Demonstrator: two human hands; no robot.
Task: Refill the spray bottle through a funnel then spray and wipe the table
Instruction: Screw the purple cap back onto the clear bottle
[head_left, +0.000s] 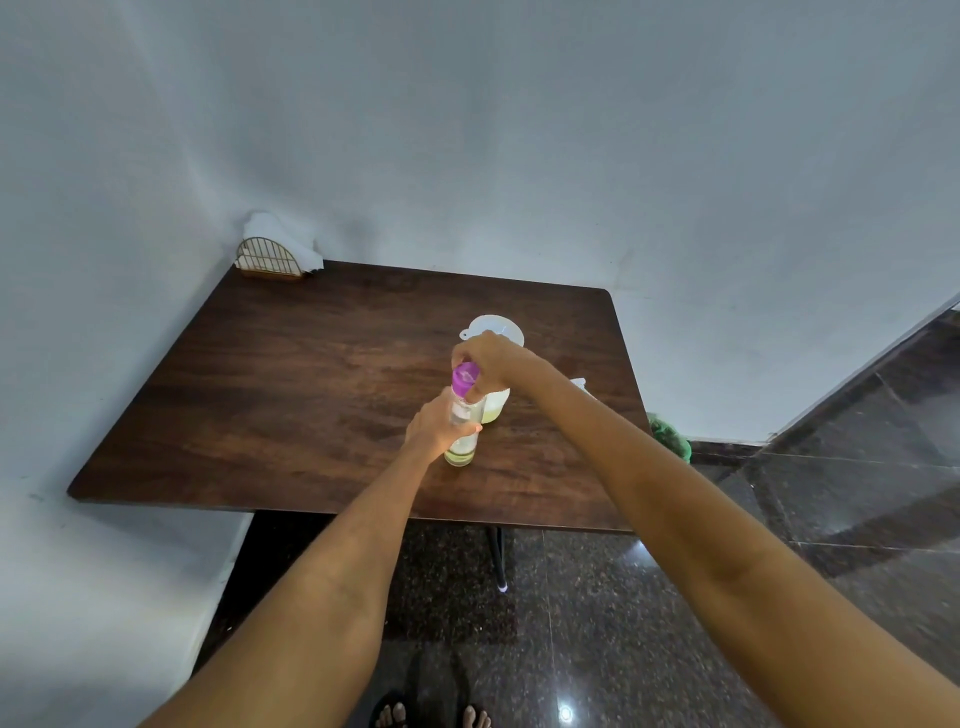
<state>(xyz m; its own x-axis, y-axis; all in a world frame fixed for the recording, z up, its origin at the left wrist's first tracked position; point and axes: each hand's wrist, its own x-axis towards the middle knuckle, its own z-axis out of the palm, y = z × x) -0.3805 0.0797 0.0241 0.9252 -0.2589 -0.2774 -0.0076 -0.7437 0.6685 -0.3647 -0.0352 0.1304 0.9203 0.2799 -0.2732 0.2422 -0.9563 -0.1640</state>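
Note:
A clear spray bottle with a little pale liquid stands upright on the dark wooden table. My left hand grips the bottle's body. Fingers of my right hand curl round its purple spray cap at the top. Just behind the hands lies a white funnel. A container of yellowish liquid stands right behind the bottle, mostly hidden by my right hand.
A gold wire napkin holder with white napkins sits at the table's far left corner against the wall. Something white peeks out past my right forearm. A green object lies off the table's right edge. Dark tiled floor lies below.

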